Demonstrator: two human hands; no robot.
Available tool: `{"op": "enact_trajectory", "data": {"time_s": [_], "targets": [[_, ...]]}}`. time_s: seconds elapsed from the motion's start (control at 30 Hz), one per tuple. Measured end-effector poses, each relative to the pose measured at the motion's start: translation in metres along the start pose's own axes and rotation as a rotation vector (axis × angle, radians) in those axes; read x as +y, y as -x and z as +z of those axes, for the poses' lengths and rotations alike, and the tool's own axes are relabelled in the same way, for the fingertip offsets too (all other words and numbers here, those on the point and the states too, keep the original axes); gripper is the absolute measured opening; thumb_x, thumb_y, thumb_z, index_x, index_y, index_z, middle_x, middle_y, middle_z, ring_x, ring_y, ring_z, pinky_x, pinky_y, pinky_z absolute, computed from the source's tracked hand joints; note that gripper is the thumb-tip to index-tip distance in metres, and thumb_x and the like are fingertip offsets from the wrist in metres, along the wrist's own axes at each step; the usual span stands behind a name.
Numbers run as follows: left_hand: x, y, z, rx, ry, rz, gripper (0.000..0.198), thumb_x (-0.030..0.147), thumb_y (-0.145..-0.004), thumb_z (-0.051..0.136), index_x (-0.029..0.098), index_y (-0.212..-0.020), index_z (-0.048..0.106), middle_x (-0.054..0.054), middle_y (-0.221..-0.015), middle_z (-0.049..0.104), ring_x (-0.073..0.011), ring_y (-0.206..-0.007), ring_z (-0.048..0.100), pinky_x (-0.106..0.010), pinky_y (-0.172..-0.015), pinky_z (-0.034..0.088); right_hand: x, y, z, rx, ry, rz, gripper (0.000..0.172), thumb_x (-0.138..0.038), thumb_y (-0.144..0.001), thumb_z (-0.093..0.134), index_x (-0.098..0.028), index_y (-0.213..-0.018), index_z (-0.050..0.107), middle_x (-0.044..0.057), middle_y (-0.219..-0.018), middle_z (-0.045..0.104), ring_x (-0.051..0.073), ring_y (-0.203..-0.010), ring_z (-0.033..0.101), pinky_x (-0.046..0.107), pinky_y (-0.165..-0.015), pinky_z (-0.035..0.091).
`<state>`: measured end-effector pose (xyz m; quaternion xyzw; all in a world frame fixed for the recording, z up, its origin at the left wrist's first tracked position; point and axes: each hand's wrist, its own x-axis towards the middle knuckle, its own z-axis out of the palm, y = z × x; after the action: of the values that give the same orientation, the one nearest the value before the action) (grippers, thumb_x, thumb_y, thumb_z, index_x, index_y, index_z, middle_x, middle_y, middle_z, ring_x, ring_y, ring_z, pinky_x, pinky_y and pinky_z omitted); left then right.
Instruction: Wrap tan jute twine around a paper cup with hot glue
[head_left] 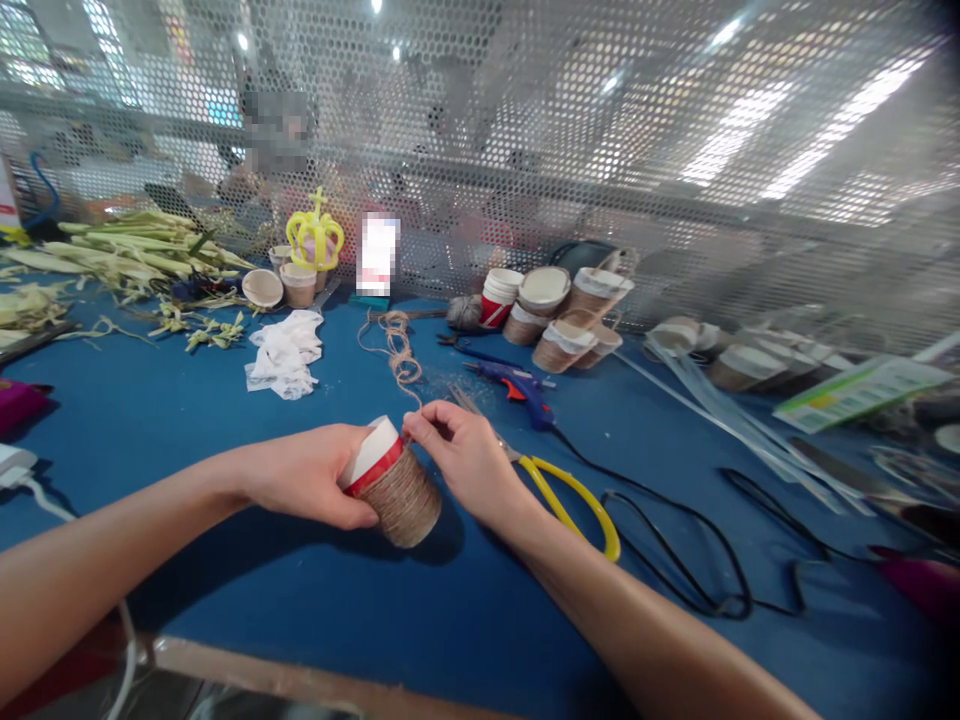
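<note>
My left hand is wrapped around a paper cup, which lies tilted on its side above the blue table. Brown twine covers most of the cup in close turns. A red band and the white rim still show at its upper left end. With thumb and forefinger pinched, my right hand grips the twine at the edge of the wound part. From there the loose twine runs back across the table in loops. Scissors with yellow handles lie beside my right wrist, partly hidden by it.
A blue glue gun with a black cord lies right of centre. Behind it stand several twine-wrapped cups. Clear glue sticks spread to the right. Crumpled white tissue, a yellow crown and pale husks are at the left.
</note>
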<state>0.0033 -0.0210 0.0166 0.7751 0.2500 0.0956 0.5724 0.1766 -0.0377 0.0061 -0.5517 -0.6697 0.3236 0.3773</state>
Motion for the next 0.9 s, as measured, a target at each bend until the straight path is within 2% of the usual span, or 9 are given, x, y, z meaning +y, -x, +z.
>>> {"op": "enact_trajectory", "data": {"time_s": [0.17, 0.27, 0.37, 0.47, 0.53, 0.67, 0.77, 0.9], "targets": [[0.001, 0.001, 0.002, 0.002, 0.063, -0.002, 0.017, 0.005, -0.063, 0.054, 0.014, -0.076, 0.048, 0.006, -0.062, 0.048, -0.0057, -0.053, 0.041, -0.014, -0.049, 0.036, 0.003, -0.001, 0.005, -0.019, -0.014, 0.018, 0.023, -0.031, -0.08, 0.049, -0.017, -0.063, 0.052, -0.003, -0.056, 0.049, 0.01, -0.052, 0.041, 0.023, -0.051, 0.034], [0.002, 0.001, 0.003, 0.031, 0.101, -0.025, 0.019, 0.007, -0.063, 0.056, 0.014, -0.079, 0.049, 0.006, -0.064, 0.05, -0.0063, -0.054, 0.043, -0.015, -0.051, 0.037, 0.004, -0.002, 0.005, -0.024, -0.006, 0.021, 0.025, -0.033, -0.08, 0.048, -0.016, -0.063, 0.053, -0.002, -0.057, 0.051, 0.01, -0.053, 0.044, 0.023, -0.051, 0.035], [0.001, 0.0, 0.0, 0.122, 0.145, -0.042, 0.023, 0.01, -0.062, 0.062, 0.014, -0.082, 0.051, 0.005, -0.066, 0.053, -0.0074, -0.056, 0.046, -0.017, -0.053, 0.038, 0.004, -0.004, 0.0, -0.031, -0.007, 0.021, 0.031, -0.038, -0.084, 0.042, -0.015, -0.071, 0.057, 0.002, -0.067, 0.06, 0.013, -0.062, 0.053, 0.024, -0.057, 0.04], [-0.002, -0.003, -0.005, 0.23, 0.237, -0.025, 0.032, 0.012, -0.06, 0.065, 0.013, -0.09, 0.053, 0.002, -0.076, 0.059, -0.0098, -0.064, 0.052, -0.02, -0.061, 0.041, 0.001, -0.004, -0.007, -0.098, 0.017, -0.022, 0.04, -0.042, -0.087, 0.034, -0.012, -0.085, 0.061, 0.008, -0.083, 0.065, 0.017, -0.078, 0.058, 0.027, -0.067, 0.043], [-0.005, -0.004, -0.008, 0.257, 0.35, -0.007, 0.036, 0.011, -0.06, 0.064, 0.012, -0.095, 0.054, -0.002, -0.084, 0.062, -0.0122, -0.072, 0.055, -0.024, -0.069, 0.042, -0.001, -0.003, -0.01, -0.145, 0.03, -0.046, 0.037, -0.04, -0.086, 0.037, -0.012, -0.094, 0.06, 0.009, -0.092, 0.066, 0.018, -0.085, 0.059, 0.028, -0.073, 0.044], [-0.009, -0.004, -0.012, 0.292, 0.535, -0.001, 0.036, 0.011, -0.058, 0.063, 0.011, -0.093, 0.056, -0.004, -0.086, 0.065, -0.0141, -0.077, 0.057, -0.026, -0.072, 0.042, -0.003, -0.002, -0.01, -0.157, 0.006, -0.025, 0.031, -0.035, -0.084, 0.046, -0.013, -0.103, 0.057, 0.008, -0.1, 0.066, 0.018, -0.089, 0.06, 0.029, -0.075, 0.045], [-0.007, -0.005, -0.012, 0.308, 0.601, -0.013, 0.035, 0.008, -0.056, 0.06, 0.01, -0.091, 0.059, -0.005, -0.083, 0.066, -0.0138, -0.077, 0.058, -0.024, -0.071, 0.042, 0.001, -0.002, -0.008, -0.131, 0.005, -0.036, 0.032, -0.036, -0.084, 0.046, -0.013, -0.102, 0.057, 0.009, -0.102, 0.065, 0.018, -0.091, 0.06, 0.03, -0.078, 0.045], [-0.006, -0.005, -0.011, 0.343, 0.594, -0.031, 0.034, 0.007, -0.055, 0.059, 0.01, -0.089, 0.061, -0.003, -0.078, 0.066, -0.0125, -0.072, 0.058, -0.022, -0.065, 0.042, 0.005, -0.002, -0.006, -0.122, -0.006, -0.036, 0.033, -0.038, -0.083, 0.046, -0.013, -0.102, 0.057, 0.009, -0.099, 0.065, 0.018, -0.087, 0.061, 0.03, -0.073, 0.047]]}}
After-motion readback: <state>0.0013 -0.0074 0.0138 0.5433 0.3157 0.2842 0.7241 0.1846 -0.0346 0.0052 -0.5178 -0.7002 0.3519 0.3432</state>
